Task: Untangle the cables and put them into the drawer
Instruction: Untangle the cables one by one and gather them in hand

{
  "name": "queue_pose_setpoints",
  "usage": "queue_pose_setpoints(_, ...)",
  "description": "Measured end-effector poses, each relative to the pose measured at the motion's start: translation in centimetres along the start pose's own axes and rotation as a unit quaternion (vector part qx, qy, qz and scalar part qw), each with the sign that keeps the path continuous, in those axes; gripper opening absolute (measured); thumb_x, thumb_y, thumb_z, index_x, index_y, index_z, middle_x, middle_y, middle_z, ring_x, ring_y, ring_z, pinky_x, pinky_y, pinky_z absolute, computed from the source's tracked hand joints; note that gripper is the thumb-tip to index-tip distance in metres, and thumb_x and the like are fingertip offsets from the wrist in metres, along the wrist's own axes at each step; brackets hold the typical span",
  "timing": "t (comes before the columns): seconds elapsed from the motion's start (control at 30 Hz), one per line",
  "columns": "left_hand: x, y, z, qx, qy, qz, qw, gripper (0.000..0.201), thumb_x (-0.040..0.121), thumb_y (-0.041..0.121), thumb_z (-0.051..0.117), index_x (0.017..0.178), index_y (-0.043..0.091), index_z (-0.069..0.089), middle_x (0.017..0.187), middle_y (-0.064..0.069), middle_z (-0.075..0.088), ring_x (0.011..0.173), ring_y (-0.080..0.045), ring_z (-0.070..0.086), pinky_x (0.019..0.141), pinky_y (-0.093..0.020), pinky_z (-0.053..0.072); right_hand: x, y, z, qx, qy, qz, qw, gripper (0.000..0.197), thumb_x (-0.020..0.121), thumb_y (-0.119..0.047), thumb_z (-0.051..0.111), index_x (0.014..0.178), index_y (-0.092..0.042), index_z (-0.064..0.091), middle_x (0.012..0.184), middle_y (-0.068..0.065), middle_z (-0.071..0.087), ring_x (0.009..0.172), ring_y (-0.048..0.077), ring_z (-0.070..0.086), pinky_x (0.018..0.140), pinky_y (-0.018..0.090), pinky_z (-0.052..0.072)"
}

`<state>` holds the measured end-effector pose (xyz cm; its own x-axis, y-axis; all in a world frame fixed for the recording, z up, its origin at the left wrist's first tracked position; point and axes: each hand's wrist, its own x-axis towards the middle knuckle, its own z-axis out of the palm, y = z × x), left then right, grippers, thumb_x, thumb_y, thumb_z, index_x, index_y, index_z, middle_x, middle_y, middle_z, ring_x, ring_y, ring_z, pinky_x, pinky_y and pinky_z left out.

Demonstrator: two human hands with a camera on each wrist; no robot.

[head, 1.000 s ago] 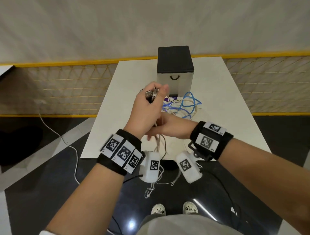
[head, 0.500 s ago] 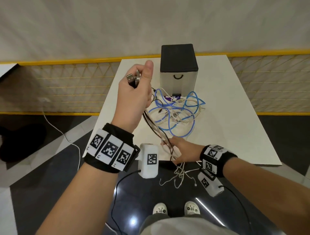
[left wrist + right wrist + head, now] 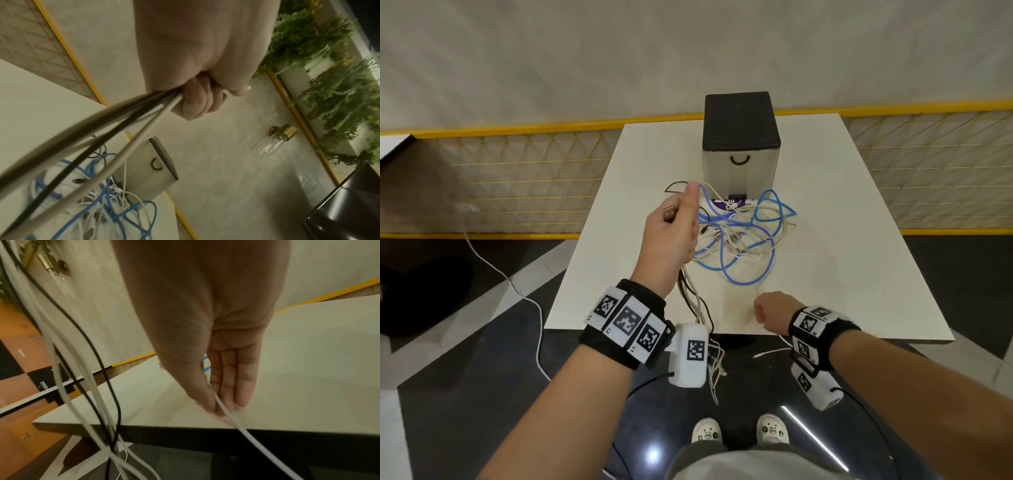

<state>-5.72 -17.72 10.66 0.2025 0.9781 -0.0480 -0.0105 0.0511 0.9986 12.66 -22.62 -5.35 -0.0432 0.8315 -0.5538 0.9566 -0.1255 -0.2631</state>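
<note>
A tangle of blue and white cables [image 3: 739, 240] lies on the white table [image 3: 842, 274] in front of a small drawer box [image 3: 739, 171] with a black top and a shut front. My left hand [image 3: 678, 219] is raised left of the tangle and grips a bundle of black and white cables [image 3: 123, 116] with a USB plug [image 3: 669, 213] sticking out. The bundle's ends hang over the table's front edge [image 3: 698, 308]. My right hand [image 3: 216, 404] rests at the front edge and pinches one thin white cable [image 3: 242, 426], which trails off the edge.
A purple item [image 3: 732, 202] lies at the foot of the drawer box. A yellow-railed mesh fence [image 3: 517, 171] runs behind the table. A white cord [image 3: 534, 308] trails on the dark floor at left. My shoes [image 3: 739, 431] stand below the front edge.
My left hand has come down and a little right with the bundle. My right hand has slid right along the front edge, off the hanging bundle, keeping one white cable.
</note>
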Motion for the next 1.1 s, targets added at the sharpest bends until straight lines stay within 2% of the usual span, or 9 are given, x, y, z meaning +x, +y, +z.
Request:
queue_pose_setpoints(0.2, 1.1, -3.2, 0.0, 0.083, -0.034, -0.040, 0.995, 0.030, 0.087, 0.041, 0.071, 0.069, 0.022, 0.057, 0.052, 0.010, 0.032, 0.043, -0.009, 0.025, 0.040, -0.019, 0.023, 0.1, -0.4, -3.5, 0.211, 0.065, -0.035, 0.975, 0.015, 0.086, 0.000, 0.058, 0.096, -0.006, 0.067, 0.076, 0.003, 0.065, 0.061, 0.010, 0.063, 0.062, 0.017, 0.052)
queue_pose_setpoints(0.4, 0.5, -6.3, 1.8, 0.214, -0.112, -0.160, 0.957, 0.035, 0.086, 0.044, 0.072, 0.114, 0.026, 0.064, 0.072, 0.007, 0.046, 0.045, -0.001, 0.043, 0.035, -0.012, 0.029, -0.9, -2.7, -10.3, 0.528, 0.157, -0.109, 0.827, 0.020, 0.087, 0.003, 0.062, 0.107, 0.006, 0.062, 0.078, 0.012, 0.065, 0.058, 0.008, 0.065, 0.058, 0.018, 0.055)
queue_pose_setpoints(0.53, 0.1, -7.8, 2.5, 0.277, -0.218, -0.179, 0.919, 0.018, 0.092, 0.037, 0.064, 0.084, 0.022, 0.071, 0.056, 0.004, 0.041, 0.031, -0.001, 0.033, 0.039, -0.017, 0.024, -0.8, -2.3, -12.8, 0.572, 0.219, -0.096, 0.785, 0.020, 0.088, 0.003, 0.061, 0.107, 0.008, 0.063, 0.079, 0.013, 0.064, 0.059, 0.011, 0.063, 0.062, 0.018, 0.057)
queue_pose_setpoints(0.63, 1.0, -8.7, 1.4, 0.323, -0.168, -0.163, 0.917, 0.026, 0.094, 0.033, 0.060, 0.073, 0.020, 0.068, 0.055, 0.005, 0.047, 0.047, -0.008, 0.046, 0.050, -0.022, 0.034, -0.6, -0.6, -13.3, 0.532, 0.287, -0.051, 0.795, 0.016, 0.090, 0.007, 0.054, 0.104, 0.007, 0.064, 0.085, 0.019, 0.062, 0.061, 0.017, 0.058, 0.057, 0.016, 0.054)
queue_pose_setpoints(0.7, 1.7, -9.2, 0.4, 0.331, -0.089, -0.121, 0.931, 0.027, 0.095, 0.032, 0.059, 0.074, 0.017, 0.066, 0.061, 0.002, 0.060, 0.061, -0.016, 0.055, 0.063, -0.025, 0.041, -0.2, 0.9, -12.9, 0.463, 0.292, -0.026, 0.836, 0.017, 0.090, 0.006, 0.053, 0.097, -0.002, 0.066, 0.083, 0.015, 0.061, 0.066, 0.019, 0.057, 0.062, 0.023, 0.054)
queue_pose_setpoints(0.8, 2.4, -9.0, 0.0, 0.336, -0.040, -0.050, 0.940, 0.015, 0.097, 0.026, 0.057, 0.085, 0.024, 0.066, 0.077, 0.004, 0.074, 0.063, -0.003, 0.057, 0.057, -0.011, 0.041, 0.4, 1.7, -11.3, 0.213, 0.282, 0.021, 0.935, 0.025, 0.086, -0.004, 0.059, 0.102, -0.019, 0.070, 0.118, 0.012, 0.054, 0.114, 0.027, 0.050, 0.095, 0.034, 0.038)
queue_pose_setpoints(0.9, 3.0, -8.4, 0.7, 0.354, -0.037, 0.026, 0.934, 0.013, 0.094, 0.017, 0.059, 0.088, 0.026, 0.067, 0.080, 0.001, 0.073, 0.071, -0.012, 0.062, 0.066, -0.019, 0.047, -0.1, -0.4, -10.5, 0.131, 0.304, -0.118, 0.936, 0.027, 0.090, -0.015, 0.059, 0.114, -0.023, 0.068, 0.145, 0.014, 0.035, 0.139, 0.029, 0.026, 0.113, 0.035, 0.020)
queue_pose_setpoints(1.0, 3.3, -7.9, 1.2, 0.357, -0.032, 0.075, 0.930, 0.009, 0.092, 0.013, 0.062, 0.094, 0.018, 0.069, 0.064, 0.007, 0.059, 0.058, -0.004, 0.052, 0.057, -0.017, 0.039, -1.0, -3.1, -10.2, 0.164, 0.157, -0.223, 0.948, 0.028, 0.100, -0.032, 0.044, 0.118, -0.019, 0.060, 0.108, 0.003, 0.065, 0.106, 0.018, 0.059, 0.098, 0.034, 0.041)
queue_pose_setpoints(1.1, 3.6, -7.3, 1.1, 0.262, 0.019, 0.085, 0.961, 0.022, 0.092, 0.007, 0.059, 0.109, 0.020, 0.065, 0.074, -0.003, 0.069, 0.052, -0.001, 0.051, 0.054, -0.012, 0.037, -1.2, -3.9, -10.0, 0.202, 0.137, -0.208, 0.947, 0.032, 0.102, -0.032, 0.034, 0.119, -0.014, 0.055, 0.084, 0.006, 0.061, 0.072, 0.017, 0.056, 0.075, 0.034, 0.047)
